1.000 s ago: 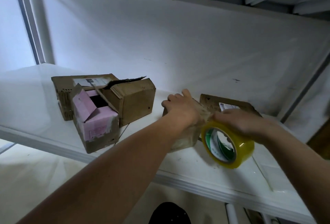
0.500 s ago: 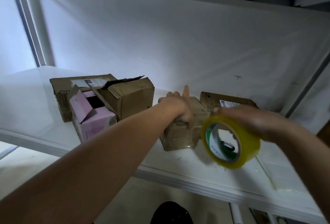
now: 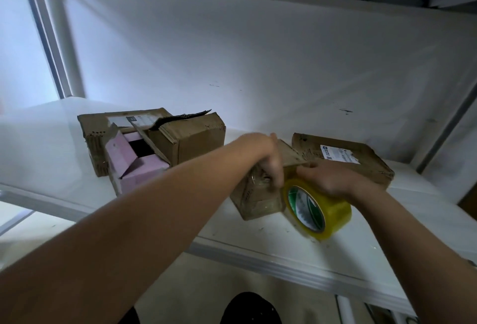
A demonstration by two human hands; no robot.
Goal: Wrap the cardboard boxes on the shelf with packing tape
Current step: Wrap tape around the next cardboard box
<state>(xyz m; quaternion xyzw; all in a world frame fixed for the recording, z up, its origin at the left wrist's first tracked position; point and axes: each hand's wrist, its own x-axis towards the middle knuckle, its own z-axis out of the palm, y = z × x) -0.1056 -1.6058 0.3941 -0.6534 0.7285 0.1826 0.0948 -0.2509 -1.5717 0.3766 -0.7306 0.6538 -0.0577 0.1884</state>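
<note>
A small cardboard box (image 3: pixel 259 201), glossy with clear tape on its near face, stands on the white shelf (image 3: pixel 335 251) near the front edge. My left hand (image 3: pixel 265 157) lies over its top with the fingers curled down the near face. My right hand (image 3: pixel 327 177) grips a yellow roll of packing tape (image 3: pixel 318 210) from above, held against the box's right side. The roll's core is green and white. Whether a strip of tape runs from the roll to the box is hard to see.
A flat cardboard box with a white label (image 3: pixel 346 162) lies behind the right hand. To the left sit a brown box with a torn flap (image 3: pixel 191 137), an open pink box (image 3: pixel 134 163) and another labelled brown box (image 3: pixel 108 127). An upper shelf hangs overhead.
My left hand has slid from the box's top down over its near face. My right hand has brought the roll in close against the box's right side.
</note>
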